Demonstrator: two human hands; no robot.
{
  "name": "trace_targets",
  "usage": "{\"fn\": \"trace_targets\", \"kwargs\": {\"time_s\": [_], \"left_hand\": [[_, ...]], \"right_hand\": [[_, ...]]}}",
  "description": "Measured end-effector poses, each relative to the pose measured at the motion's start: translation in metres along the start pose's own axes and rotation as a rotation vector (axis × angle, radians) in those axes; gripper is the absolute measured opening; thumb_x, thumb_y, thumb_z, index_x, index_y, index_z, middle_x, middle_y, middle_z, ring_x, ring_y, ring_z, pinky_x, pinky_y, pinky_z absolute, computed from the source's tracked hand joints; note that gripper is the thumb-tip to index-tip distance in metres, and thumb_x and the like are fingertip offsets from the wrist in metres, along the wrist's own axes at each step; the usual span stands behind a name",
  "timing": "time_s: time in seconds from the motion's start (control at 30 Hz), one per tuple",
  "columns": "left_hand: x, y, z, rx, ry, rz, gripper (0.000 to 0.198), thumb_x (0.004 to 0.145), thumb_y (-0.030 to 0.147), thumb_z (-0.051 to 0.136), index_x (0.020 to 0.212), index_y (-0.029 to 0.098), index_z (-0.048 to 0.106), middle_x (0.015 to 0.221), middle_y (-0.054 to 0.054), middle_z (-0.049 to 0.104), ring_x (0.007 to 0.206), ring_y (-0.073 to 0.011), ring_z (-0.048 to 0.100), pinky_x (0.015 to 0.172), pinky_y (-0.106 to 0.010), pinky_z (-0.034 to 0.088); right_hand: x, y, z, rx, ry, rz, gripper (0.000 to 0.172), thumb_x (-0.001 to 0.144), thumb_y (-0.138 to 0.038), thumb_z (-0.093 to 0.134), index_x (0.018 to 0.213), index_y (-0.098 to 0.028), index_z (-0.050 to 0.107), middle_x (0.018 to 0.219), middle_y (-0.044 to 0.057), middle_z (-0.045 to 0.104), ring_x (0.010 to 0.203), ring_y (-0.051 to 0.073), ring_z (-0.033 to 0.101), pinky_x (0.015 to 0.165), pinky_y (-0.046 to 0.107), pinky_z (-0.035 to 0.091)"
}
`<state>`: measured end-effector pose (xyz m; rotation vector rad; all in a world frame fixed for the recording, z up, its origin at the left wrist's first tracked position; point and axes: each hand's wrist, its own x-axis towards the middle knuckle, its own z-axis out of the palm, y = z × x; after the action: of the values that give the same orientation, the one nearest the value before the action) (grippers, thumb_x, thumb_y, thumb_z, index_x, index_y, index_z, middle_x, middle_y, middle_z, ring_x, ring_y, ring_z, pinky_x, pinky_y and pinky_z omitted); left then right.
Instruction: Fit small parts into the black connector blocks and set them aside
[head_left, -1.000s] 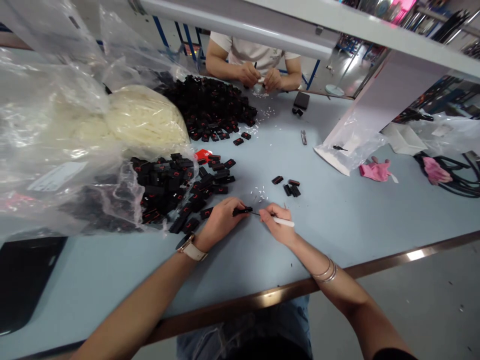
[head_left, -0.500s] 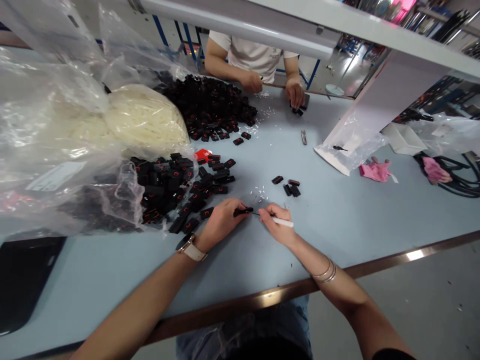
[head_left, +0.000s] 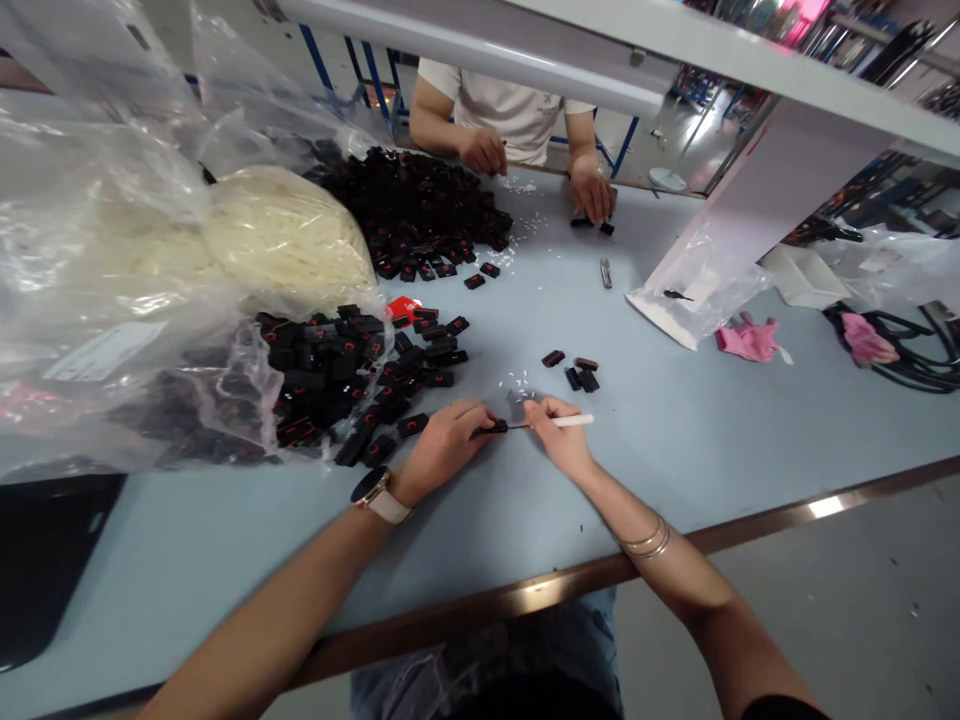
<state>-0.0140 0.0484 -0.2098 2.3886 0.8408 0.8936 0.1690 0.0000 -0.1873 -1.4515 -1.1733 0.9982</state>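
Note:
My left hand (head_left: 444,446), a watch on its wrist, is closed around a small black plastic connector (head_left: 496,427) near the middle of the table. My right hand (head_left: 561,440) pinches a slim tool with a white handle (head_left: 574,421). The tool's thin dark shaft points left and its tip meets the connector's right end; whether it goes inside is too small to tell. Small white pieces (head_left: 517,383) lie scattered just beyond my hands. Several black connectors (head_left: 573,378) with orange-red parts rest behind my right hand.
Left of my hands, black connectors (head_left: 390,400) spill from a clear plastic bag (head_left: 172,360). A larger black heap (head_left: 427,205) lies behind. Across the table, a co-worker's hands (head_left: 592,190) handle black parts. Small metal snips (head_left: 605,272), a white post (head_left: 772,190) and a pink glove (head_left: 750,339) are rightward.
My right hand has shifted slightly up, and the white handle now lies closer to level. The connector in my left hand has moved slightly. The co-worker's hands have shifted too.

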Motion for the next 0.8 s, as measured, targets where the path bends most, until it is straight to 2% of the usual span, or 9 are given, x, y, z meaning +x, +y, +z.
{"fn": "trace_targets", "kwargs": {"time_s": [0.2,0.3,0.43,0.53,0.63,0.8], "left_hand": [[0.001,0.002,-0.002,-0.065,-0.001,0.028,0.014,0.087,0.026,0.056,0.075,0.021,0.06,0.081,-0.004,0.068,0.075,-0.0177,0.065,0.069,-0.03,0.053],[0.001,0.004,-0.004,-0.128,0.01,0.012,0.015,0.087,0.031,0.058,0.076,0.021,0.061,0.082,-0.003,0.069,0.075,-0.0178,0.065,0.069,-0.03,0.053],[0.002,0.008,-0.005,-0.211,0.025,-0.029,0.018,0.085,0.037,0.061,0.076,0.021,0.062,0.084,-0.003,0.071,0.075,-0.0178,0.066,0.069,-0.03,0.054],[0.002,0.01,-0.004,-0.275,0.036,-0.077,0.019,0.082,0.038,0.064,0.074,0.022,0.062,0.084,-0.003,0.071,0.074,-0.0173,0.067,0.068,-0.03,0.055],[0.001,0.011,-0.003,-0.292,0.037,-0.109,0.02,0.081,0.038,0.066,0.071,0.022,0.06,0.084,-0.002,0.072,0.073,-0.0168,0.067,0.069,-0.03,0.055],[0.001,0.008,-0.001,-0.221,0.065,-0.133,0.018,0.079,0.034,0.067,0.071,0.02,0.059,0.079,-0.001,0.07,0.069,-0.0155,0.065,0.066,-0.028,0.052]], "right_hand": [[0.008,0.003,-0.001,0.263,-0.002,0.241,0.045,0.066,-0.058,0.067,0.051,-0.018,0.051,0.045,-0.004,0.051,0.037,0.005,0.034,0.035,0.02,0.021],[0.012,0.003,-0.002,0.348,-0.004,0.298,0.044,0.061,-0.056,0.071,0.051,-0.018,0.05,0.049,-0.002,0.056,0.037,0.004,0.037,0.034,0.019,0.021],[0.012,-0.002,-0.003,0.393,-0.024,0.357,0.044,0.057,-0.055,0.074,0.051,-0.018,0.05,0.048,-0.002,0.056,0.036,0.004,0.037,0.033,0.019,0.019],[0.012,-0.004,-0.003,0.4,-0.042,0.381,0.045,0.055,-0.054,0.076,0.049,-0.017,0.049,0.047,-0.002,0.057,0.036,0.004,0.037,0.034,0.018,0.019],[0.011,-0.004,-0.002,0.443,0.02,0.378,0.046,0.054,-0.055,0.076,0.05,-0.017,0.049,0.046,-0.002,0.055,0.036,0.004,0.038,0.035,0.018,0.018],[0.009,-0.002,-0.003,0.416,0.133,0.231,0.047,0.061,-0.057,0.071,0.049,-0.019,0.046,0.046,-0.002,0.055,0.037,0.005,0.037,0.037,0.02,0.024]]}}
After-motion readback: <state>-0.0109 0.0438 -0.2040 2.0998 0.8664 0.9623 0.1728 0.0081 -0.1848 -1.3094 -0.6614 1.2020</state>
